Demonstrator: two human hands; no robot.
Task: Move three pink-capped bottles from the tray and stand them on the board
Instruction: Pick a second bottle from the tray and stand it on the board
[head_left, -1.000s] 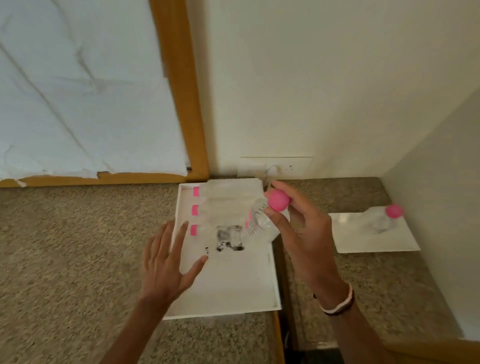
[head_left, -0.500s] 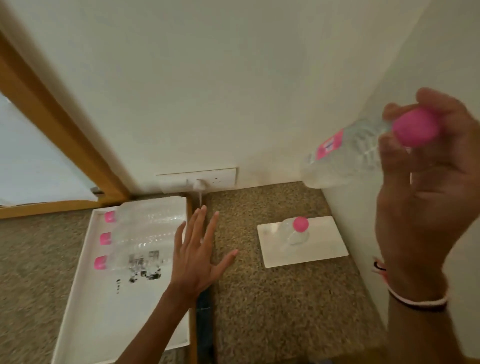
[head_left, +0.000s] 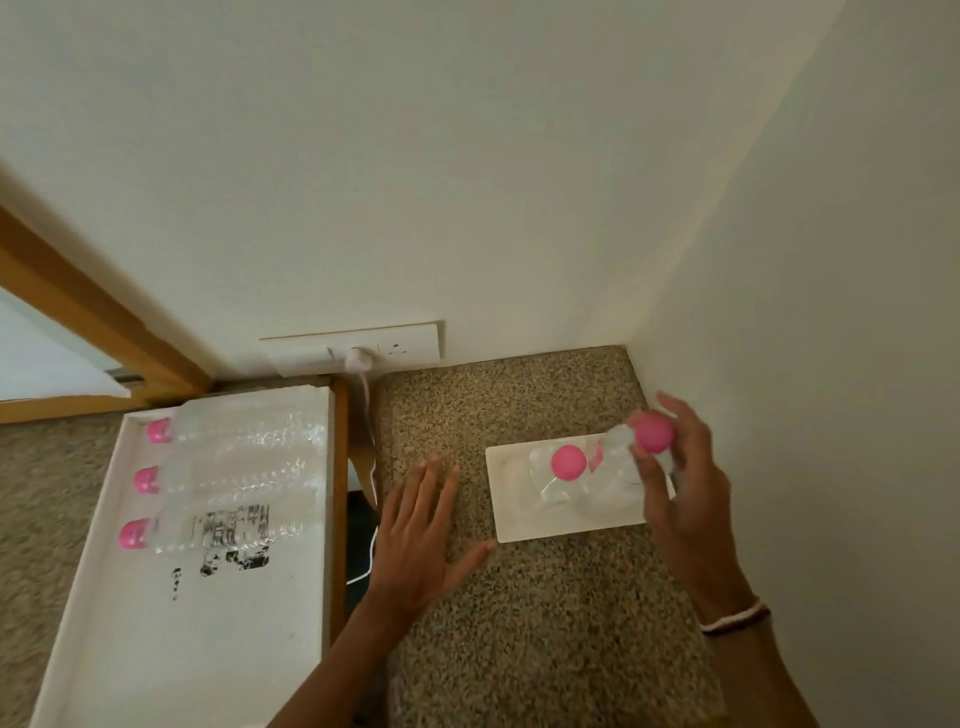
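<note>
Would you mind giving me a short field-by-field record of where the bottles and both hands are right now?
bottles lying on tray: three, caps pointing left, on the white tray
bottle standing on board: one, on the white board
bottle in hand: one, held by the cap end over the board, whether it touches the board cannot be told
right hand: closed on that bottle
left hand: open, fingers spread, over the counter

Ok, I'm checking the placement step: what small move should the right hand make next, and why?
Probably lower the held bottle straight down and release. The right hand grips it near its pink cap, over the board, just right of the standing bottle. Whether its base touches yet is unclear.
</note>
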